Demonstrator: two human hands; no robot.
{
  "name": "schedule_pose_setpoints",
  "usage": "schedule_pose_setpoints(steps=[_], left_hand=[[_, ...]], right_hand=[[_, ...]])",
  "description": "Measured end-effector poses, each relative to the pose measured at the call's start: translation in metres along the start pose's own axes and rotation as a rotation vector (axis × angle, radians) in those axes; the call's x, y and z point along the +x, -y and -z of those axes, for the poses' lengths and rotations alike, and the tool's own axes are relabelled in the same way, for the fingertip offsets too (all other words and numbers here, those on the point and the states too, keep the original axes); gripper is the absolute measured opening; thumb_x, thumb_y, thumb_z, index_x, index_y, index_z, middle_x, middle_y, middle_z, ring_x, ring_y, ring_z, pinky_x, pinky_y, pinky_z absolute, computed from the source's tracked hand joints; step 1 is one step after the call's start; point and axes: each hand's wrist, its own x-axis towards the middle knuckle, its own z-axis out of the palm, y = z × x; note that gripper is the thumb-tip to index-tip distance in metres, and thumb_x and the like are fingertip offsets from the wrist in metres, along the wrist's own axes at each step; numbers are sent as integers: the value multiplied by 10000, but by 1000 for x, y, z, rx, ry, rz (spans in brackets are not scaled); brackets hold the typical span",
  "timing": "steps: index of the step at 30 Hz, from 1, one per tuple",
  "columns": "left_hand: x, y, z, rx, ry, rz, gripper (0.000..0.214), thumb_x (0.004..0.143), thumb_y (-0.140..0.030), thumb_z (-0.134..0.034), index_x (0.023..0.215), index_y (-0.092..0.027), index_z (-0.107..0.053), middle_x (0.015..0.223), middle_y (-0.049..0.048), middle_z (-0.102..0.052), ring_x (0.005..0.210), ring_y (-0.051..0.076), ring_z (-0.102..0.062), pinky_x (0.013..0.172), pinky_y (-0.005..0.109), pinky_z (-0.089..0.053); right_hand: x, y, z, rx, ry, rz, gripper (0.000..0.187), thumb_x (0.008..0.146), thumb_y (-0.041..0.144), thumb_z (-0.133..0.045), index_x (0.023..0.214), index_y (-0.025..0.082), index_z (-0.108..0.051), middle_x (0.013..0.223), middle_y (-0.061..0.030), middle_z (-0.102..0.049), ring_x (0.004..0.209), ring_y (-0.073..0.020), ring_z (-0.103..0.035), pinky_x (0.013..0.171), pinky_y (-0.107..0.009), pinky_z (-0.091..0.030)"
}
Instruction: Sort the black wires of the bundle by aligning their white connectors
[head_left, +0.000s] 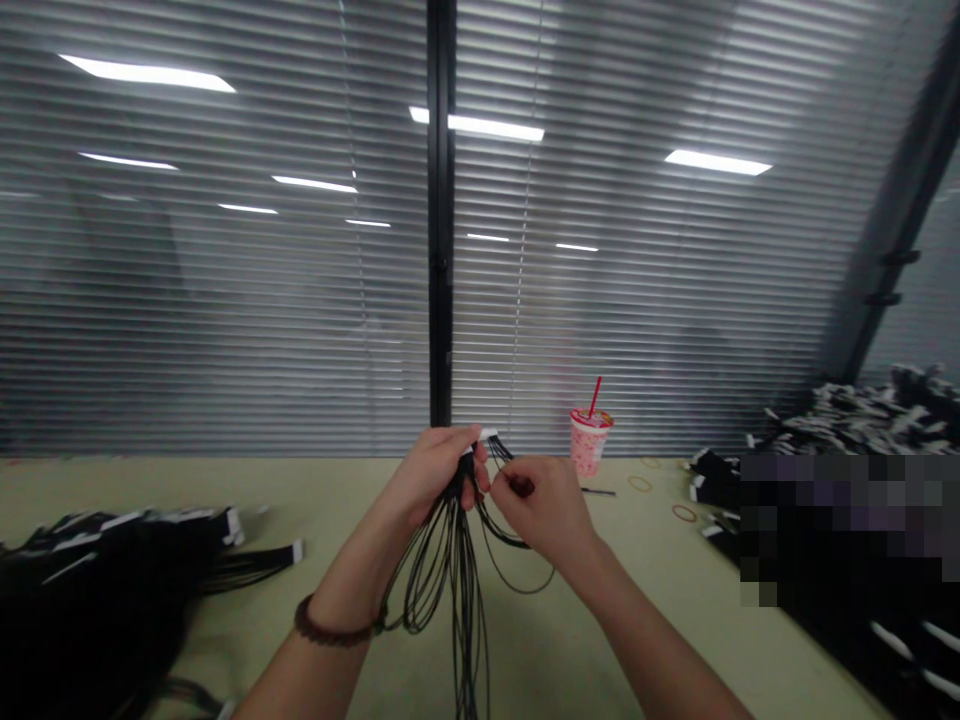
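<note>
Gripping the top of a bundle of black cables (459, 560), the left hand (439, 468) has its thumb and fingers closed around it, near a small white connector (489, 434) which stands out just above the fingertips. If the hands are taken as the centre of a clock, the cables hang in loops towards 6 o'clock, and the lowest ends are cut off by the lower edge of the view. The right hand (551, 508) is just beside, at 3 o'clock from the left one, with the fingers curled and the thumb near them; these fingers hide their own tips, so I cannot tell whether they pinch a wire. At about 8 o'clock a dark pile of cables (97, 590) lies on the table (645, 610), blurred and cut off by the left edge. Between 2 and 3 o'clock stands a pink cup (589, 447) with a red straw (595, 395); near it, at 3 o'clock, lies a rubber band (640, 484). Farther at 3 o'clock, another heap (877, 432) is partly covered by blurred squares, therefore its single pieces are hard to separate.
</note>
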Motion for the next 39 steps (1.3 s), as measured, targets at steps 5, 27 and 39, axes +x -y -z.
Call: schedule_pose_setpoints(steps=[5, 27, 39], left_hand=[[-2, 2, -5, 36, 81, 14, 317, 782, -401, -438, 614, -141, -505, 416, 10, -539, 287, 110, -468, 274, 178, -310], [-4, 2, -16, 42, 35, -5, 330, 801, -380, -418, 587, -138, -485, 413, 0, -530, 264, 87, -446, 284, 165, -299], [-11, -16, 13, -270, 3, -100, 209, 806, -310, -481, 677, -146, -479, 496, -23, -553, 314, 47, -413, 496, 222, -450]], right_hand=[[1, 0, -1, 37, 0, -56, 255, 779, 219, -436, 578, 156, -579, 502, 26, -528, 438, -47, -392, 484, -179, -206], [6, -12, -1, -11, -58, -36, 294, 794, 253, -454, 533, 144, -533, 484, 20, -458, 452, -60, -376, 485, -185, -242], [15, -50, 3, 329, 29, -206, 336, 664, 310, -616, 912, 143, -462, 558, 55, -475, 488, -77, -429, 475, -167, -312]])
